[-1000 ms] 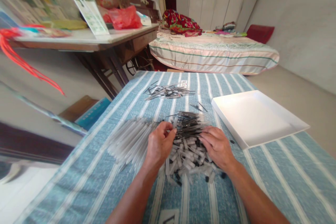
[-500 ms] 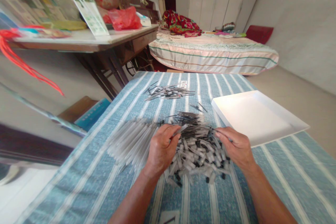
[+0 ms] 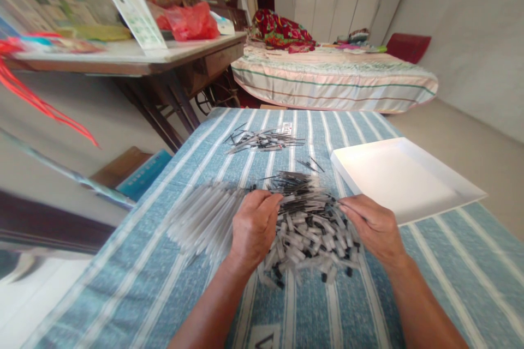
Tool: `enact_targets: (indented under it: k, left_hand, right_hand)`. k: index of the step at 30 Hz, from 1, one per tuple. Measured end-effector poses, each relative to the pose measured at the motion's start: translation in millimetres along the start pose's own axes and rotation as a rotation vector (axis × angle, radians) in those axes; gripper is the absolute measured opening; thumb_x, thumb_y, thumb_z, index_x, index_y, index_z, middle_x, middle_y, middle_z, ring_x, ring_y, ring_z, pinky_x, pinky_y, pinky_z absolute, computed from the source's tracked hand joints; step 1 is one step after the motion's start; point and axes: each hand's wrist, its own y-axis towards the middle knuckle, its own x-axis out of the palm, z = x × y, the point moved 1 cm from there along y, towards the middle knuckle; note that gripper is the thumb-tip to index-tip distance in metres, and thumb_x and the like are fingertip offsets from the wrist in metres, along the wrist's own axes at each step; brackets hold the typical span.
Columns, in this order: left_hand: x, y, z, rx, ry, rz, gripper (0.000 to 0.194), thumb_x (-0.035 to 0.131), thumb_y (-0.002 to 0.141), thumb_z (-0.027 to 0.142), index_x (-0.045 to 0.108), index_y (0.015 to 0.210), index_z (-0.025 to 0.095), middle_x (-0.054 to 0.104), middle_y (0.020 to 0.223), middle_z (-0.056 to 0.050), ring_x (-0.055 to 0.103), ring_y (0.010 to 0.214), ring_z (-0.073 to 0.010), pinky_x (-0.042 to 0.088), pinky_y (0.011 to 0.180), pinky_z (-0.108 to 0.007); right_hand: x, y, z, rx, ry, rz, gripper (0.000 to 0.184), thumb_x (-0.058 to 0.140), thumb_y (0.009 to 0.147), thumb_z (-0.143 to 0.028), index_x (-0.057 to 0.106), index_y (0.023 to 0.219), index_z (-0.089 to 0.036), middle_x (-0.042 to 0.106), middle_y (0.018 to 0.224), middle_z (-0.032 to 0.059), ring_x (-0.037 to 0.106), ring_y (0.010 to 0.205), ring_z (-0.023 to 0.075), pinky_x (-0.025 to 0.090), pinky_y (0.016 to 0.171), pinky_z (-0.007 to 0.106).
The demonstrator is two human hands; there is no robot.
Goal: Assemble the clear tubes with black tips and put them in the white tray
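Observation:
A heap of small clear caps and thin black rods [image 3: 313, 232] lies on the blue striped tablecloth [image 3: 409, 283] in front of me. My left hand [image 3: 254, 226] rests on the heap's left side, fingers curled and pinched at the pile. My right hand [image 3: 370, 226] sits at the heap's right side, fingers bent together against the pieces. What each pinch holds is too small to name. A row of clear plastic tubes [image 3: 204, 215] lies just left of my left hand.
A white shallow tray [image 3: 403, 177] sits to the right of the heap. A smaller scatter of thin rods [image 3: 262, 140] lies farther back. A cluttered wooden table [image 3: 135, 57] stands at the left, a bed [image 3: 331, 76] behind.
My right hand drew out from the middle of the heap to its right side. My left hand shifted slightly, staying at the heap's left side.

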Motion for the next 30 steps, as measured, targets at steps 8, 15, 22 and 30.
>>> enact_targets:
  k: [8,15,22,30]
  left_hand:
    - [-5.1,2.0,7.9,0.115,0.135,-0.118,0.022,0.046,0.083,0.012,0.066,0.09,0.018,0.06,0.085,-0.007,0.052,0.078,-0.0167,0.046,0.069,-0.027]
    - [-10.4,3.4,17.3,0.169,-0.024,-0.269,0.018,0.047,0.083,0.015,0.065,0.086,0.018,0.06,0.077,-0.006,0.052,0.075,-0.0163,0.044,0.068,-0.027]
    - [-10.8,0.3,28.3,0.027,-0.307,-0.399,0.013,0.051,0.08,0.014,0.063,0.083,0.018,0.06,0.075,-0.003,0.053,0.077,-0.0157,0.042,0.071,-0.027]
    - [-10.7,2.1,20.9,-0.473,-0.824,-0.284,0.008,0.064,0.071,0.023,0.063,0.069,0.015,0.05,0.061,0.002,0.043,0.054,-0.0087,0.034,0.049,-0.021]
  right_hand:
    - [-9.0,-1.4,6.3,-0.07,-0.056,-0.063,0.016,0.054,0.084,-0.017,0.065,0.095,-0.02,0.064,0.078,0.0068,0.06,0.074,0.018,0.051,0.066,0.031]
    - [-6.7,-1.0,2.3,-0.062,-0.005,-0.132,0.019,0.052,0.085,-0.017,0.063,0.1,-0.023,0.065,0.079,0.0061,0.06,0.074,0.0179,0.051,0.067,0.032]
    - [14.5,-4.8,-28.1,-0.03,0.128,-0.217,0.041,0.045,0.088,-0.017,0.042,0.129,-0.02,0.063,0.105,0.0102,0.059,0.097,0.0203,0.049,0.084,0.035]
    - [23.3,-5.7,-24.9,-0.101,-0.002,-0.263,0.017,0.057,0.08,-0.021,0.06,0.097,-0.018,0.057,0.11,0.012,0.05,0.109,0.0256,0.044,0.092,0.043]
